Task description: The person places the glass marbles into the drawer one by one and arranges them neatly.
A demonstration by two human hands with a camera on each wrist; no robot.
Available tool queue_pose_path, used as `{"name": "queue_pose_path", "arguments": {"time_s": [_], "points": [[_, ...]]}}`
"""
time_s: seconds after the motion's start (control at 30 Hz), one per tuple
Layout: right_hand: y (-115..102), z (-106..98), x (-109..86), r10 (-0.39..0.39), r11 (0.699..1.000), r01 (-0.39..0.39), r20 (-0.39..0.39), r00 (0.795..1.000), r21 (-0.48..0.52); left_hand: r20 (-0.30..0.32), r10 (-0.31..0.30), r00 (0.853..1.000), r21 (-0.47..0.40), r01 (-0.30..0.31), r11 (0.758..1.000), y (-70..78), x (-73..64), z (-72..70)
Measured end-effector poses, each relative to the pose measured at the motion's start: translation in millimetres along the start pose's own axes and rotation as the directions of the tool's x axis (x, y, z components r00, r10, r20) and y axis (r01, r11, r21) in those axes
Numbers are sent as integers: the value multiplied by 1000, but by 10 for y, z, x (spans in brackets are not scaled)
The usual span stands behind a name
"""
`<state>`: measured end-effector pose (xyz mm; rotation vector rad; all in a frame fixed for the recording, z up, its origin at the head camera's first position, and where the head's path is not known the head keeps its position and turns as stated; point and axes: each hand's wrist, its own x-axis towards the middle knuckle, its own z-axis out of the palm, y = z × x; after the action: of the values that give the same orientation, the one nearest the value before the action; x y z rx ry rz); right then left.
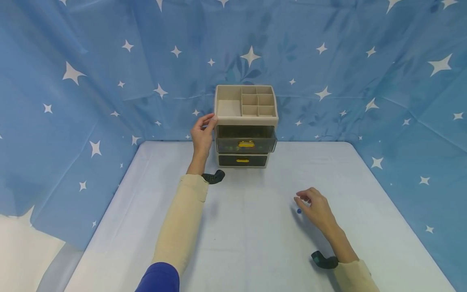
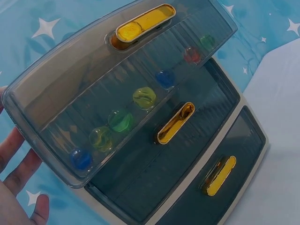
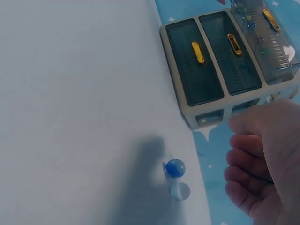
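Observation:
A beige desktop organizer [image 1: 246, 121] has three smoky see-through drawers with gold handles. Its top drawer [image 2: 101, 86] is pulled out, and several coloured glass marbles [image 2: 121, 120] lie along it. My left hand [image 1: 202, 136] touches the organizer's left side near the top edge, its fingers fairly straight beside the drawer in the left wrist view. Low over the table, my right hand [image 1: 316, 207] has its fingers loosely bent, with a gap between thumb and index finger. A blue marble [image 3: 175, 168] sits on the white cloth below that hand, apart from the fingers.
Above the drawers is an open tray top [image 1: 229, 107] with small compartments at its right. The white table [image 1: 240, 227] runs back to a blue star-patterned curtain [image 1: 175, 81], which also hangs along both sides. Beside the blue marble lies a pale round spot [image 3: 180, 191].

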<state>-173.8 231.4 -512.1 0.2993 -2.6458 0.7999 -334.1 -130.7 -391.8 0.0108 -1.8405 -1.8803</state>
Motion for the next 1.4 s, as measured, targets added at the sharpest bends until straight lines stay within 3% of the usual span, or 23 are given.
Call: {"name": "queue_pose_path", "arguments": {"time_s": [0.37,0.67,1.07,1.27,1.4], "points": [[101,19,-94,-65,998,65,12,998,-4,-4,-16,1000,-16,16,1000,11,8,25],[136,4,-163,12,1000,-12,130,991,-6,-20,-41,999,13,41,999,109,-28,48],[167,6,-218,6,1000,-3,168,986,-19,4,-2,1000,-13,2,1000,-9,21,1],[192,8,-242,27,1000,-24,202,979,-17,-3,-36,999,13,36,999,180,-75,8],[215,17,-245,22,1000,-18,195,981,-23,-5,-35,999,15,35,999,97,-33,13]]}}
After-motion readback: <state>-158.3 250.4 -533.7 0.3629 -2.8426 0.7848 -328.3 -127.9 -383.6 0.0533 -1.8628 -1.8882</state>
